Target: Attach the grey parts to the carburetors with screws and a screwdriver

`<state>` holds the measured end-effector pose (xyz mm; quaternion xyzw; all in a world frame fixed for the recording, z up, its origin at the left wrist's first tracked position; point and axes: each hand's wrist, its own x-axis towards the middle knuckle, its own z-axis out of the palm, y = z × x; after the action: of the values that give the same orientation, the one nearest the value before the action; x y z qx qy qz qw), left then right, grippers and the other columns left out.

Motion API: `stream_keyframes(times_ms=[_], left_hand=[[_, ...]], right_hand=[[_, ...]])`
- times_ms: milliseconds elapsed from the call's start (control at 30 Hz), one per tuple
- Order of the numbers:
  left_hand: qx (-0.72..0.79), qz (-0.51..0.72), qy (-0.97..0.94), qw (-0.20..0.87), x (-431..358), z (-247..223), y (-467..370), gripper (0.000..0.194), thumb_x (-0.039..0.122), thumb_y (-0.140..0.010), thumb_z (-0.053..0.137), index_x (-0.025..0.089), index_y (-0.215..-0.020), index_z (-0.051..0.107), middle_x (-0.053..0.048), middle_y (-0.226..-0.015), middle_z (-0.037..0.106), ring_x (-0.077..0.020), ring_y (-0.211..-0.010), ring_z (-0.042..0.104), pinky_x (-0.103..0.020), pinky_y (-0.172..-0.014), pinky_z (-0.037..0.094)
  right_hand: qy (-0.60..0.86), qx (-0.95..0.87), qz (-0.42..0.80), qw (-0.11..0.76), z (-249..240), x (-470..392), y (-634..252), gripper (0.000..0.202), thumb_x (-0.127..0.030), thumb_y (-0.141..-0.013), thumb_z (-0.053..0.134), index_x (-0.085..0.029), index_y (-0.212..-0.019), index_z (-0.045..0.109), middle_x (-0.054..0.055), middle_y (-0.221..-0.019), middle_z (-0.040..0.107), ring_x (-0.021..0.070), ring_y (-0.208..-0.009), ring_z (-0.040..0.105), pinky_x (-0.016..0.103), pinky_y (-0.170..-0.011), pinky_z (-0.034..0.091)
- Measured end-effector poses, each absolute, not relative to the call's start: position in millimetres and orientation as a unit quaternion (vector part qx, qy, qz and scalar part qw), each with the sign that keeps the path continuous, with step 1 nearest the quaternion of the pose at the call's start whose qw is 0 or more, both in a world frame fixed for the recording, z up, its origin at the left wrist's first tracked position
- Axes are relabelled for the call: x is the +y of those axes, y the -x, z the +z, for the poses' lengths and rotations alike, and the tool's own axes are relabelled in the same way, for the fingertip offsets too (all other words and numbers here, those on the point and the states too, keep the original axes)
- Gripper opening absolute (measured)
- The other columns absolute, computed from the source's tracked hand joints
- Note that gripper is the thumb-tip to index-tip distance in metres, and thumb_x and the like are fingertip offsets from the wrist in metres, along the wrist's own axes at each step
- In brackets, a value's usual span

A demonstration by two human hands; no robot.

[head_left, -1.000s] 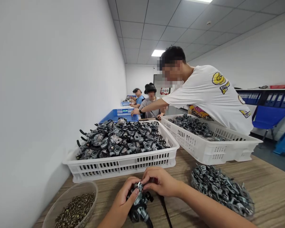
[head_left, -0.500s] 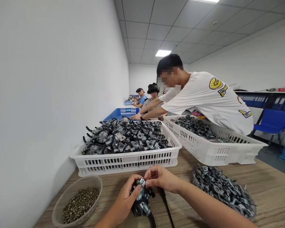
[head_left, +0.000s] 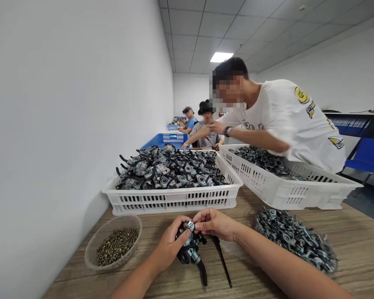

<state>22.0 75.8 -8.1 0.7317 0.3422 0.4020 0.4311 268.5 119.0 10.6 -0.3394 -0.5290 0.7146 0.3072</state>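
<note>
Your left hand (head_left: pixel 171 245) holds a metal part (head_left: pixel 190 254); your right hand (head_left: pixel 217 224) pinches its top fitting (head_left: pixel 191 225). Brace it steadily.

The metal assembly (head_left: pixel 191 246) is a compact, silver-grey casting with dark fittings. It is gripped along its left side by the left hand (head_left: pixel 171 246), the thumb lying across its upper face and the fingers wrapped behind. The bright metal plate (head_left: pixel 191 225) is seated at the far end of the casting, between the left thumb and the fingertips of the right hand (head_left: pixel 216 225), which touch its right edge. The black fitting (head_left: pixel 202 239) projects from the right side, just below the right fingertips. The black hose (head_left: pixel 202 273) extends from the near end, clear of all fingers, and curves downward.
</note>
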Motion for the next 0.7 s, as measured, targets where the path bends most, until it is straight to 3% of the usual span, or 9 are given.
stream_keyframes(times_ms=[233,400,700], left_hand=[[0.346,0.409,-0.744,0.400,74.8,-10.5,-25.3,0.043,0.056,-0.110,0.060,0.021,-0.135,0.066,-0.009,-0.122,0.073,-0.0264,-0.114,0.067,-0.037,-0.104,0.052],[0.344,0.410,-0.738,0.411,76.3,-12.3,-24.6,0.048,0.056,-0.110,0.062,0.023,-0.144,0.065,-0.012,-0.137,0.073,-0.0300,-0.126,0.068,-0.039,-0.111,0.052],[0.352,0.440,-0.727,0.393,71.1,-11.4,-30.3,0.040,0.050,-0.109,0.066,0.022,-0.137,0.069,-0.013,-0.133,0.076,-0.0301,-0.123,0.071,-0.042,-0.108,0.056]], right_hand=[[0.351,-0.580,0.670,0.304,20.4,118.6,-270.7,0.055,-0.052,-0.064,0.110,-0.017,-0.096,0.080,-0.001,-0.083,0.079,0.0105,-0.069,0.064,0.027,-0.070,0.049],[0.372,-0.610,0.635,0.295,32.4,113.8,-273.5,0.056,-0.053,-0.065,0.108,-0.019,-0.094,0.076,-0.002,-0.082,0.075,0.0129,-0.071,0.065,0.029,-0.070,0.051],[0.387,-0.638,0.601,0.285,36.3,112.5,-275.6,0.046,-0.052,-0.072,0.105,-0.021,-0.092,0.077,0.000,-0.089,0.075,0.0155,-0.082,0.068,0.031,-0.078,0.055]])
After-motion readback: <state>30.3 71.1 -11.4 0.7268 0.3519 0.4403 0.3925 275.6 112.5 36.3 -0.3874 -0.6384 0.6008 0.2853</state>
